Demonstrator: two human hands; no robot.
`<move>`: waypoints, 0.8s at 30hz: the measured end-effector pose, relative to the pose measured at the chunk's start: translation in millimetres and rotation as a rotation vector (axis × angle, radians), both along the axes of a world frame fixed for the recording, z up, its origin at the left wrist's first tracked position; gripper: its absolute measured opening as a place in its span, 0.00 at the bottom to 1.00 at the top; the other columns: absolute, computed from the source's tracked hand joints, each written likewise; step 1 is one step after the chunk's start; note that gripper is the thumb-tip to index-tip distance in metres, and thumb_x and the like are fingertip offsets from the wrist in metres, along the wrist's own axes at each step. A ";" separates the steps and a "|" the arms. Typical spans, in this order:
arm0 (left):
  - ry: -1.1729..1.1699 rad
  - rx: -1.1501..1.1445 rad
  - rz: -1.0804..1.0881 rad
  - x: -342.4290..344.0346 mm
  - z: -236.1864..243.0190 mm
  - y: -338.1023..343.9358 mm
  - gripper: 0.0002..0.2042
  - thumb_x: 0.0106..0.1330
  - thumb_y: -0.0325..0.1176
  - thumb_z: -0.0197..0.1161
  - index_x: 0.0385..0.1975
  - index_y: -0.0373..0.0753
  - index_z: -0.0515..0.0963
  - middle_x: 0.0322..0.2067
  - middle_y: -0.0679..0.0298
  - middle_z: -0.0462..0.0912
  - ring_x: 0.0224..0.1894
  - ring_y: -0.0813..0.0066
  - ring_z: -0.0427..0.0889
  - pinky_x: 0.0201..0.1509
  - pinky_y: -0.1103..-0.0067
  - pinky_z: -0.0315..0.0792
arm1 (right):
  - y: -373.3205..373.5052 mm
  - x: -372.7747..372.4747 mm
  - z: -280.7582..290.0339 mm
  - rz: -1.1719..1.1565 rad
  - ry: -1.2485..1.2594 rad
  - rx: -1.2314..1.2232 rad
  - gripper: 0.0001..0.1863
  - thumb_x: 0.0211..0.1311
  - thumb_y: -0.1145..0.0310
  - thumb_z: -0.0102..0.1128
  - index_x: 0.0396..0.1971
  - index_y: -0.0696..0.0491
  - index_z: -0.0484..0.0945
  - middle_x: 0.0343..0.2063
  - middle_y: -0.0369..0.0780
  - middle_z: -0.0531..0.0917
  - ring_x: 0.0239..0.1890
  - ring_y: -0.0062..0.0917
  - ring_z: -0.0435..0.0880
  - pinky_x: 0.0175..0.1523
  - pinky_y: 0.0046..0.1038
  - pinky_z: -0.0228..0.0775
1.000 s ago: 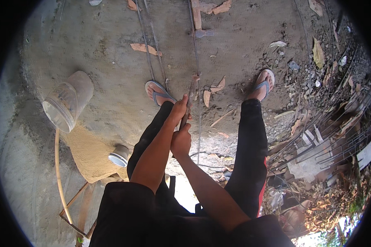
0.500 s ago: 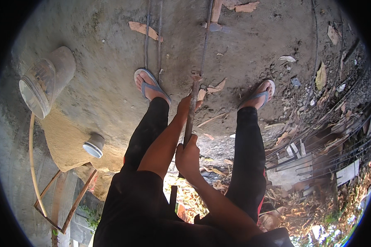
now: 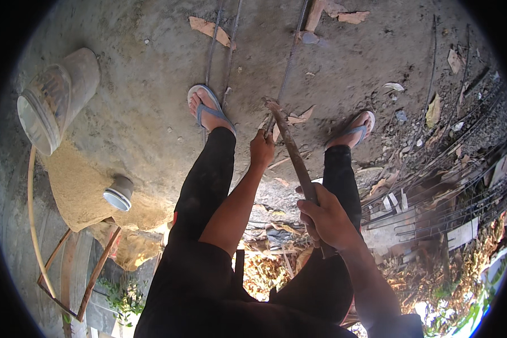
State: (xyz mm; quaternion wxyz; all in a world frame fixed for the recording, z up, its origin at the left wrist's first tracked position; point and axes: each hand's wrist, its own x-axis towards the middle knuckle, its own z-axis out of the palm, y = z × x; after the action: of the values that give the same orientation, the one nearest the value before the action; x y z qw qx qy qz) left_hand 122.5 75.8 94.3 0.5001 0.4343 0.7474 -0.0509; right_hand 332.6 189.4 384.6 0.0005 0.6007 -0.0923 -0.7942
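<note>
My right hand is closed round a rusty metal bar with a notched head, which looks like a rebar bender. It slants up and to the left, its head touching or just above a thin steel rod. Between my feet, my left hand is closed on the near end of that rod, partly hiding it. The rod runs away from me along the ground. Two more rods lie to its left, passing by my left sandal.
To the left stand a large clear bucket, a small bucket and a sand pile. On the right are bent rods, stones and dry leaves. A hammer-like tool and wood scraps lie ahead.
My right hand has moved right with the rebar bender, which now tilts across the steel rod instead of lining up with it. My left hand now shows plainly on the rod.
</note>
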 end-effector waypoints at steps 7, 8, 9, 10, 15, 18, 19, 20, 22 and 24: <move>-0.087 -0.100 0.050 -33.5 31.5 22.5 0.30 0.77 0.52 0.58 0.20 0.29 0.82 0.16 0.43 0.78 0.23 0.39 0.81 0.29 0.54 0.69 | 32.9 -27.6 41.3 0.090 0.015 0.046 0.13 0.75 0.65 0.55 0.49 0.59 0.69 0.21 0.37 0.74 0.16 0.18 0.72 0.21 0.26 0.64; -0.149 -0.112 0.033 -31.6 37.1 22.2 0.31 0.77 0.53 0.58 0.18 0.29 0.81 0.15 0.44 0.77 0.21 0.39 0.80 0.28 0.54 0.68 | 38.2 -24.3 48.3 0.017 0.021 -0.024 0.13 0.75 0.66 0.55 0.49 0.59 0.69 0.20 0.36 0.74 0.16 0.18 0.72 0.21 0.26 0.64; -0.215 -0.096 0.029 -28.0 44.6 20.1 0.34 0.77 0.56 0.57 0.18 0.28 0.79 0.13 0.45 0.75 0.18 0.43 0.79 0.26 0.54 0.66 | 43.3 -18.6 61.3 0.020 0.047 -0.036 0.12 0.75 0.66 0.55 0.48 0.58 0.69 0.19 0.36 0.74 0.16 0.17 0.72 0.21 0.26 0.62; -0.231 -0.106 0.044 -24.7 51.7 18.9 0.35 0.78 0.56 0.57 0.17 0.28 0.78 0.12 0.46 0.74 0.17 0.45 0.78 0.26 0.55 0.66 | 46.9 -15.9 71.2 0.121 0.003 -0.061 0.13 0.75 0.66 0.55 0.49 0.58 0.69 0.19 0.36 0.74 0.16 0.18 0.73 0.21 0.26 0.62; -0.473 -0.313 0.098 -26.2 93.9 40.0 0.39 0.79 0.63 0.50 0.11 0.34 0.68 0.08 0.59 0.66 0.13 0.63 0.67 0.24 0.61 0.61 | 59.2 -21.3 122.1 0.262 -0.040 -0.161 0.17 0.73 0.66 0.57 0.55 0.58 0.70 0.19 0.37 0.76 0.16 0.18 0.74 0.22 0.26 0.63; -0.594 -0.358 0.086 -31.9 120.0 70.7 0.40 0.78 0.67 0.47 0.10 0.38 0.65 0.08 0.64 0.62 0.12 0.69 0.62 0.24 0.64 0.59 | 64.3 -29.2 131.3 0.360 -0.040 -0.086 0.19 0.72 0.67 0.58 0.57 0.59 0.69 0.19 0.36 0.76 0.18 0.20 0.75 0.25 0.29 0.66; -0.571 -0.407 0.079 -29.2 126.7 78.8 0.40 0.78 0.68 0.46 0.10 0.39 0.64 0.08 0.66 0.61 0.12 0.71 0.60 0.24 0.65 0.58 | 64.9 -30.2 128.7 0.309 -0.054 -0.013 0.19 0.72 0.67 0.58 0.57 0.59 0.70 0.19 0.36 0.76 0.18 0.20 0.75 0.26 0.29 0.66; -0.659 -0.357 0.053 -27.1 134.0 83.5 0.40 0.78 0.68 0.46 0.10 0.40 0.63 0.09 0.67 0.60 0.13 0.72 0.58 0.25 0.65 0.58 | 65.2 -29.6 122.8 0.282 -0.059 -0.004 0.19 0.72 0.67 0.58 0.56 0.59 0.70 0.19 0.36 0.75 0.19 0.21 0.75 0.27 0.29 0.67; -0.766 -0.451 -0.005 -24.2 137.9 84.5 0.38 0.78 0.66 0.48 0.11 0.39 0.64 0.10 0.67 0.61 0.15 0.74 0.60 0.26 0.68 0.58 | 61.0 -30.7 108.8 0.172 -0.076 -0.010 0.21 0.74 0.69 0.54 0.62 0.59 0.68 0.18 0.32 0.72 0.15 0.16 0.69 0.21 0.25 0.61; -0.795 -0.425 0.053 -29.8 120.4 79.9 0.38 0.77 0.66 0.49 0.12 0.39 0.66 0.11 0.69 0.63 0.15 0.74 0.62 0.27 0.69 0.59 | 50.3 -37.0 94.8 0.126 -0.084 0.075 0.24 0.76 0.71 0.51 0.68 0.59 0.66 0.16 0.28 0.69 0.10 0.11 0.64 0.15 0.19 0.56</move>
State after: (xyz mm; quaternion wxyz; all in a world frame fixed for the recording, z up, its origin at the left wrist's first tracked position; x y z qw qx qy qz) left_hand 92.8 155.7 214.6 0.8276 0.2884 0.4811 -0.0195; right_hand 295.6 239.7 479.4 0.0240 0.6376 -0.0246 -0.7696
